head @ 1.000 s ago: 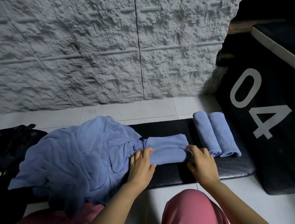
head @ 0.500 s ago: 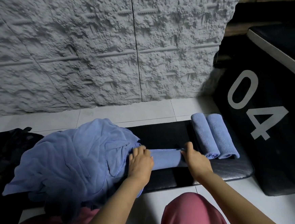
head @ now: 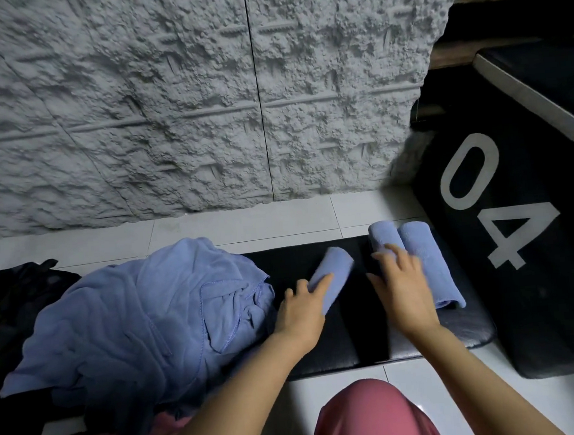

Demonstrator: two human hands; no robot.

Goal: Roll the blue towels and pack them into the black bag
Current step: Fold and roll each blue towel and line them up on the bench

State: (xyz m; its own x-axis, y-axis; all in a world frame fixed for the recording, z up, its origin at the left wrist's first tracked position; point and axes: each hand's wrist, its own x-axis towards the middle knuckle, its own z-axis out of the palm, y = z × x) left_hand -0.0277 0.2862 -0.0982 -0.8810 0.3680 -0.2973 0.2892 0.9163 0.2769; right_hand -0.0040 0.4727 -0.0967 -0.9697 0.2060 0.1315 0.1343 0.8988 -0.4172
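Observation:
A freshly rolled blue towel lies slanted on the black padded mat. My left hand grips its near end, with a finger across the roll. To the right, two more rolled blue towels lie side by side on the mat. My right hand is over their left side with its fingers spread and holds nothing. A heap of loose blue towels covers the mat's left end. The black bag sits on the floor at the far left, partly hidden by the heap.
A big black box marked "04" stands close on the right of the mat. A rough white wall rises behind the white tiled floor. My knees in pink trousers are at the bottom.
The towel went from half rolled to a full roll. My left hand has turned it from crosswise to slanted and shifted it right. My right hand let go and moved over the two finished rolls.

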